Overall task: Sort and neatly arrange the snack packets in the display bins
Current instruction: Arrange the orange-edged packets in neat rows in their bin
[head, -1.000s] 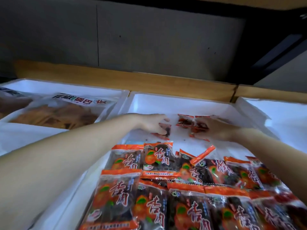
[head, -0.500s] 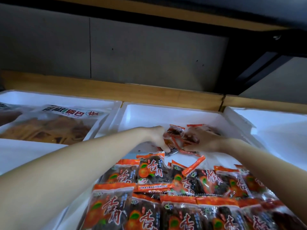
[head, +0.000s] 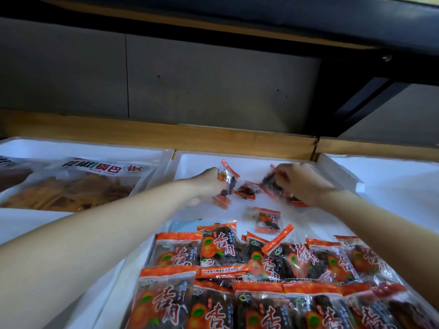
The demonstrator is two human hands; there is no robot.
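Holding packets at the middle bin's far end

Three white foam bins sit along a wooden ledge (head: 213,141) below a grey panelled wall (head: 213,91). Deep in the middle bin (head: 237,156), the left hand (head: 209,184) clenches a small orange-edged clear snack packet (head: 226,180). The right hand (head: 301,184), blurred, grasps a bunch of like packets (head: 273,184). One loose packet (head: 247,191) lies between the hands, and larger orange packets (head: 237,281) fill the near end.

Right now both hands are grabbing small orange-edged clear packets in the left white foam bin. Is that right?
Not quite. In the head view the left hand and right hand grip small orange-edged clear packets in the middle white foam bin, not the left white foam bin, which holds a big clear bag of brown crisps.
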